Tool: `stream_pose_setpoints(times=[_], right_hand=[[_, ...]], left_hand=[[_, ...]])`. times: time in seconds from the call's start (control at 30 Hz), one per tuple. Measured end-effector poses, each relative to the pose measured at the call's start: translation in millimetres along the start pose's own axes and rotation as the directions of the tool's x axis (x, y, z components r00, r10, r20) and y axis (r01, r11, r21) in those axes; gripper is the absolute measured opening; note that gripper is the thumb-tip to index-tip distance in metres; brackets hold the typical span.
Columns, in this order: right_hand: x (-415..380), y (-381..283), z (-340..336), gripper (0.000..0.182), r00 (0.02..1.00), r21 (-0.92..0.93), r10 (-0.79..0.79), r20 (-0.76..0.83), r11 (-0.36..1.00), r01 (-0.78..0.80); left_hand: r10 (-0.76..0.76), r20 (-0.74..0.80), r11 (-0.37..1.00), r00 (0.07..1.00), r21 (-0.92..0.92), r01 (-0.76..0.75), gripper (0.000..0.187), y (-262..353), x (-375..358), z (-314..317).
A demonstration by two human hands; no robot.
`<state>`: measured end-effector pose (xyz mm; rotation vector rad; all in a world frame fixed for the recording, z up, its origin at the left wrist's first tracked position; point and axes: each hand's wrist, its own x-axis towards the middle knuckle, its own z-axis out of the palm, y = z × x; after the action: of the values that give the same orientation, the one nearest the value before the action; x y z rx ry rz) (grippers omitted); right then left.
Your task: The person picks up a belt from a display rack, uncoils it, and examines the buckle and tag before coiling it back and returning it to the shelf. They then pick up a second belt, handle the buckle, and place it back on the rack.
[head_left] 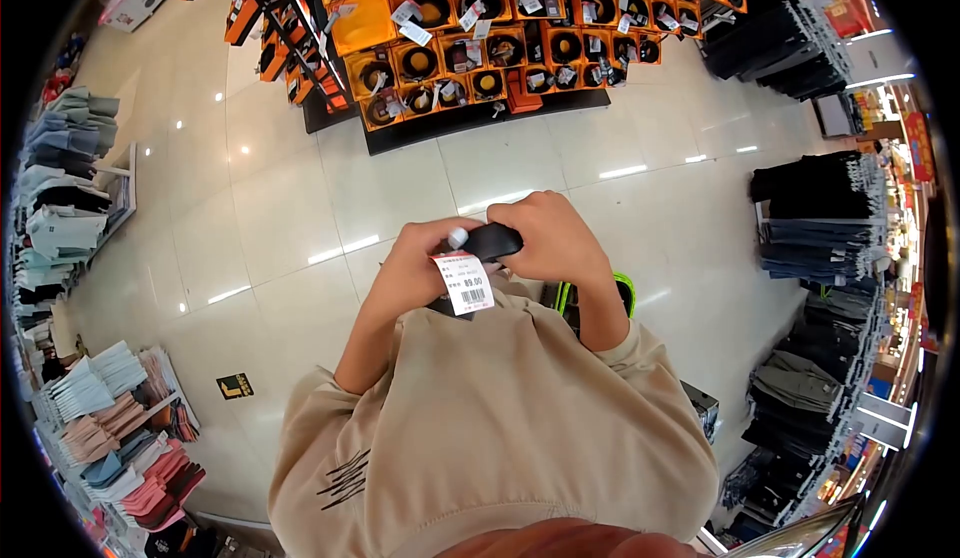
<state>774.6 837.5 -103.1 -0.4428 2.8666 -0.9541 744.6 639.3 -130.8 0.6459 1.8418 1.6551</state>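
Note:
A coiled black belt [494, 242] is held between both hands in front of my chest. My left hand [412, 264] is closed around its left side, thumb and fingers near a small white plug-like piece [458, 238]. My right hand [556, 239] grips the right end from above, its fingers curled over the strap. From the belt hangs a white price tag [466, 284] with a red top edge, a barcode and the figure 89.00, lying over the left fingers. The lower part of the belt is hidden behind the tag and hands.
Ahead stands a display rack [480, 124] of orange boxes with coiled black belts and tags. Folded clothes [110, 378] fill shelves on the left; hanging trousers [815, 248] line the right. A green-edged basket [626, 290] shows beside my right forearm. Shiny tiled floor [290, 198] lies between.

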Motion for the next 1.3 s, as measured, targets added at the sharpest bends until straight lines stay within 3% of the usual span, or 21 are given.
stream_pose_setpoints(times=[0.07,0.17,0.27,0.33,0.4,0.43,0.53,0.57,0.6,0.67,0.7,0.8,0.87,0.9,0.93,0.97,1.07,1.1,1.2,1.23,1.3], right_hand=[[-4,4,-12,0.016,1.000,0.006,0.009,0.008,1.000,-0.009],[-10,12,-24,0.017,0.978,0.025,0.044,-0.204,0.999,-0.040],[-14,39,-19,0.017,0.860,0.208,-0.030,-0.509,0.965,0.157],[-17,48,-11,0.019,0.883,0.624,0.160,-0.442,0.762,0.175],[-19,49,-4,0.018,0.913,0.890,0.262,-0.314,0.415,0.187],[-20,52,3,0.017,0.906,0.950,0.339,-0.253,0.263,0.167],[-22,55,-9,0.012,0.891,0.982,0.431,-0.140,0.172,0.071],[-21,68,-7,0.014,0.883,0.915,0.406,-0.236,0.398,0.062],[-21,69,-15,0.015,0.884,0.756,0.302,-0.356,0.649,0.083],[-23,62,-38,0.018,0.881,0.257,0.010,-0.473,0.958,0.127],[-25,60,-45,0.022,0.916,0.196,-0.049,-0.397,0.971,0.137],[-23,60,-52,0.025,0.915,0.160,-0.144,-0.377,0.963,0.217],[-22,62,-48,0.020,0.862,0.289,-0.105,-0.496,0.916,0.278],[-21,59,-45,0.019,0.842,0.377,-0.039,-0.539,0.882,0.282],[-21,58,-42,0.019,0.820,0.462,0.033,-0.571,0.839,0.288],[-21,64,-33,0.017,0.833,0.675,0.175,-0.525,0.681,0.283],[-20,70,-16,0.018,0.886,0.967,0.404,-0.230,-0.012,0.256],[-18,62,-18,0.019,0.828,0.972,0.532,-0.175,-0.041,0.232],[-15,74,-15,0.018,0.790,0.848,0.420,-0.447,0.479,0.225],[-17,79,-22,0.017,0.788,0.596,0.216,-0.576,0.771,0.225],[-21,73,-39,0.018,0.825,0.271,-0.036,-0.564,0.935,0.227]], left_hand=[[0.012,-0.031,0.993,0.999,0.116,-0.008,0.032,19,3,9],[0.127,-0.091,0.977,0.988,0.184,-0.109,0.034,29,14,24],[0.255,-0.190,0.956,0.948,0.198,-0.218,0.035,23,25,38],[0.151,-0.298,0.984,0.942,-0.044,-0.171,0.035,22,28,48],[0.070,-0.322,0.957,0.944,-0.245,-0.154,0.035,21,34,56],[0.016,-0.359,0.951,0.933,-0.284,-0.126,0.034,15,40,63],[-0.048,-0.316,0.884,0.948,-0.455,-0.107,0.037,11,57,73],[-0.116,-0.269,0.952,0.956,-0.305,0.030,0.038,5,58,70],[-0.047,-0.253,0.925,0.966,-0.376,-0.053,0.037,5,59,75],[0.032,-0.278,0.982,0.960,-0.169,-0.081,0.037,15,58,77],[0.159,-0.288,0.985,0.944,-0.019,-0.172,0.035,18,59,79],[0.073,-0.155,0.992,0.985,-0.088,-0.087,0.025,23,59,78],[0.033,-0.182,0.974,0.983,-0.216,-0.073,0.025,23,59,82],[0.015,-0.195,0.958,0.981,-0.278,-0.070,0.024,23,60,83],[0.080,-0.273,0.977,0.959,-0.170,-0.130,0.024,20,61,84],[0.152,-0.340,0.982,0.928,-0.054,-0.181,0.025,15,64,84],[0.032,-0.363,0.939,0.931,-0.309,-0.153,0.027,16,66,85],[0.014,-0.366,0.939,0.930,-0.315,-0.138,0.027,17,69,87],[0.079,-0.388,0.983,0.918,-0.120,-0.135,0.027,15,71,94],[0.104,-0.377,0.984,0.921,-0.098,-0.151,0.027,17,69,94],[0.151,-0.356,0.974,0.922,-0.104,-0.200,0.027,14,69,97]])
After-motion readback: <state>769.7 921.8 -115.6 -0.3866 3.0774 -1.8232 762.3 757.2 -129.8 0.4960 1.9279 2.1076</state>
